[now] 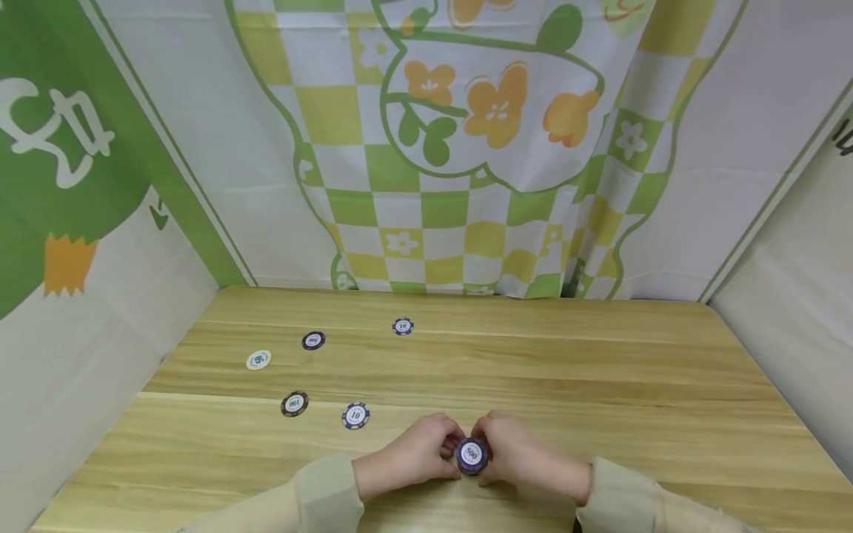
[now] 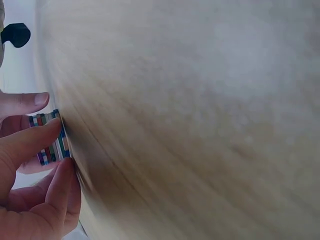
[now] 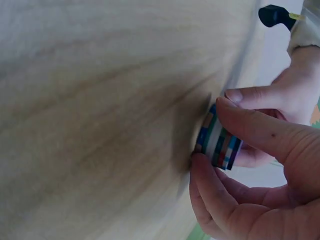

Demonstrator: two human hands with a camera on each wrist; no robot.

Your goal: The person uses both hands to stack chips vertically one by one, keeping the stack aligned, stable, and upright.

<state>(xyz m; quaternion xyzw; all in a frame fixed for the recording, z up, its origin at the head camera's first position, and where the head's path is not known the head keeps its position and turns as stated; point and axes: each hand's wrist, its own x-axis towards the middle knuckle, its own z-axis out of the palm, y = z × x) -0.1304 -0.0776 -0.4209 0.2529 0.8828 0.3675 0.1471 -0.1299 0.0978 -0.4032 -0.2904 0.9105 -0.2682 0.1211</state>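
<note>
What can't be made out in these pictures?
Head view: faces lower in the chip stack, covered by the uppermost.
Head view: any fine print on loose chips, too small.
Left wrist view: part of the stack's side, behind the left hand.
Right wrist view: part of the right hand, cut by the edge.

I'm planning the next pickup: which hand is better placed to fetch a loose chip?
Probably the left hand: the nearest loose chip is to its left; the right hand is across the stack.
</note>
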